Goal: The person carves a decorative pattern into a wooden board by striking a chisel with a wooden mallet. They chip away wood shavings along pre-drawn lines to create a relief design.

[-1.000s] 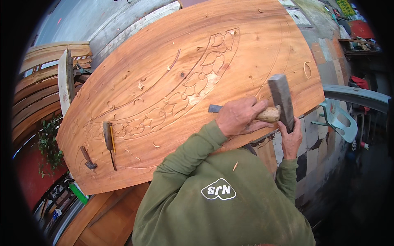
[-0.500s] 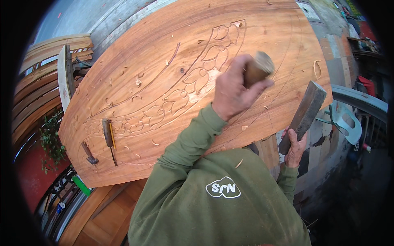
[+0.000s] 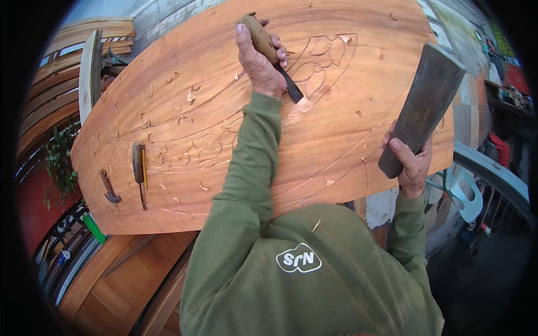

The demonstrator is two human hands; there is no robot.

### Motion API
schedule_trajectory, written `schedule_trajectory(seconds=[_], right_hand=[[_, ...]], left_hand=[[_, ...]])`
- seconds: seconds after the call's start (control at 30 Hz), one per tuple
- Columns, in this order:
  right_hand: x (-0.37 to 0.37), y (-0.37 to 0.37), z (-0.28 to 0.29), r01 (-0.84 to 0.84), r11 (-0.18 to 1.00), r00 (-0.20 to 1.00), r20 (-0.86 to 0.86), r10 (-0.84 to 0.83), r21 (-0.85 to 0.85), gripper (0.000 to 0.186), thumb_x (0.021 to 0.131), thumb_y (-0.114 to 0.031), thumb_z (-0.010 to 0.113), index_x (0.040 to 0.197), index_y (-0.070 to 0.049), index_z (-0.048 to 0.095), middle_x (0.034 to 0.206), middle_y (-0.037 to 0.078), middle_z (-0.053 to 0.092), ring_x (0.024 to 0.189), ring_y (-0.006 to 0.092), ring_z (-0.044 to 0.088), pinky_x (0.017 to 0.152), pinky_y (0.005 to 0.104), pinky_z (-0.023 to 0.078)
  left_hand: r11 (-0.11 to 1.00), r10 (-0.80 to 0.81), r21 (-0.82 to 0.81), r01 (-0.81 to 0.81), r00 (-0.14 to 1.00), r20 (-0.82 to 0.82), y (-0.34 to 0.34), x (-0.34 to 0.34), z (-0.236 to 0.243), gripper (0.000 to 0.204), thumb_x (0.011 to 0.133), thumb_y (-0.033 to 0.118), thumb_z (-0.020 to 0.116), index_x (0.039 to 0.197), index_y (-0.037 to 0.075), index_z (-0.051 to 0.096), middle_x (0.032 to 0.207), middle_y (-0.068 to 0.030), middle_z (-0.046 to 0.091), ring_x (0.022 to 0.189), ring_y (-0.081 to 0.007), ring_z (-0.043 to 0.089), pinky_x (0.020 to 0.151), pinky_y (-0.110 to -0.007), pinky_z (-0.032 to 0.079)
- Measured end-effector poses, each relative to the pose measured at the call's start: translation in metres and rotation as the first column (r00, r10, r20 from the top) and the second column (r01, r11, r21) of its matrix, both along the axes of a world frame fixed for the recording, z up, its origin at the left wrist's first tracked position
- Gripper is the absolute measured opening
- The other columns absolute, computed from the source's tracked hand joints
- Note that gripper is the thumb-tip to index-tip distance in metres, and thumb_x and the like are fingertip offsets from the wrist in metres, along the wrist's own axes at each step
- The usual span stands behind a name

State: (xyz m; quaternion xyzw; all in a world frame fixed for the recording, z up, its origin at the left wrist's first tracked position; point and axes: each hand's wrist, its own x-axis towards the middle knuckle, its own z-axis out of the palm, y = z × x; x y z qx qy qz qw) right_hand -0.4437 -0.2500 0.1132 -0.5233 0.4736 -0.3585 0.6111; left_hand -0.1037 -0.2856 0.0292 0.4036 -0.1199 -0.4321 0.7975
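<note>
My left hand [image 3: 262,71] is closed round the thick wooden handle of a chisel [image 3: 259,39]. The dark blade slants down to the right, its edge at a pale, freshly cut patch in the carved leaf band. My right hand [image 3: 413,163] grips the narrower lower end of a dark wooden mallet [image 3: 425,103], a plain tapered block raised over the right part of the panel. Beneath both hands lies a broad reddish-brown wooden panel [image 3: 330,151], with scrolls and leaves outlined across it.
On the panel's left lie a small hammer [image 3: 109,187], a second chisel [image 3: 138,168] and a yellow pencil [image 3: 144,166] beside it. Curled shavings [image 3: 191,97] are scattered about. A pale green plastic chair [image 3: 465,193] stands at the right, stacked planks [image 3: 59,75] at the far left.
My left hand has swung left and away from me, turning the chisel so its blade meets the carving. My right hand has lifted the mallet from beside the panel's edge to above it.
</note>
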Motion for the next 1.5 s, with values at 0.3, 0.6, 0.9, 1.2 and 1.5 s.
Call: schedule_trajectory(seconds=[0.3,0.6,0.9,1.2,1.5], right_hand=[[0.098,-0.128,0.033,-0.198,0.876,0.977,-0.157,0.142,-0.439,0.049,0.089,-0.016,0.093,0.127,-0.001,0.066,0.106,0.007,0.076,0.091,0.0139,0.073,0.083,0.0306,0.058],[0.212,-0.229,0.038,-0.891,0.244,0.454,-0.787,0.418,-0.384,0.082,0.077,-0.012,0.076,0.157,-0.012,0.057,0.121,0.026,0.073,0.109,0.0363,0.072,0.094,0.0436,0.057],[0.227,-0.236,0.047,-0.957,0.227,0.266,-0.866,0.424,-0.183,0.085,0.079,-0.009,0.075,0.161,-0.021,0.053,0.118,0.023,0.076,0.108,0.0349,0.074,0.093,0.0463,0.057],[0.222,-0.229,0.034,-0.919,0.178,0.393,-0.788,0.474,-0.351,0.087,0.077,-0.011,0.079,0.160,-0.016,0.055,0.128,0.022,0.075,0.118,0.0353,0.071,0.102,0.0425,0.055],[0.226,-0.223,0.042,-0.939,0.180,0.344,-0.782,0.520,-0.293,0.084,0.080,-0.005,0.079,0.160,-0.020,0.056,0.133,0.019,0.075,0.121,0.0308,0.070,0.104,0.0410,0.055]], left_hand=[[0.995,0.092,0.016,-0.096,0.979,0.183,0.004,-0.004,0.007,0.049,0.107,0.056,0.068,0.127,0.012,0.061,0.071,-0.0031,0.057,0.045,-0.0073,0.048,0.037,-0.022,0.035],[0.976,0.019,0.214,-0.032,0.998,0.064,-0.014,-0.016,0.016,0.032,0.103,0.035,0.080,0.125,0.016,0.067,0.068,0.0031,0.054,0.049,-0.0061,0.047,0.039,-0.022,0.035],[0.994,0.009,0.111,-0.019,0.997,0.083,-0.009,-0.016,0.004,0.029,0.100,0.020,0.082,0.118,0.010,0.061,0.070,-0.0012,0.058,0.045,-0.0063,0.048,0.037,-0.022,0.035],[0.994,0.055,0.087,-0.063,0.994,0.092,0.001,-0.024,0.006,0.040,0.097,0.018,0.084,0.130,0.006,0.063,0.071,-0.0010,0.059,0.047,-0.0057,0.047,0.039,-0.021,0.035],[0.991,0.097,0.081,-0.109,0.986,0.137,0.009,-0.029,0.002,0.042,0.098,0.016,0.084,0.132,0.006,0.061,0.072,-0.0004,0.060,0.047,-0.0053,0.047,0.038,-0.022,0.033]])
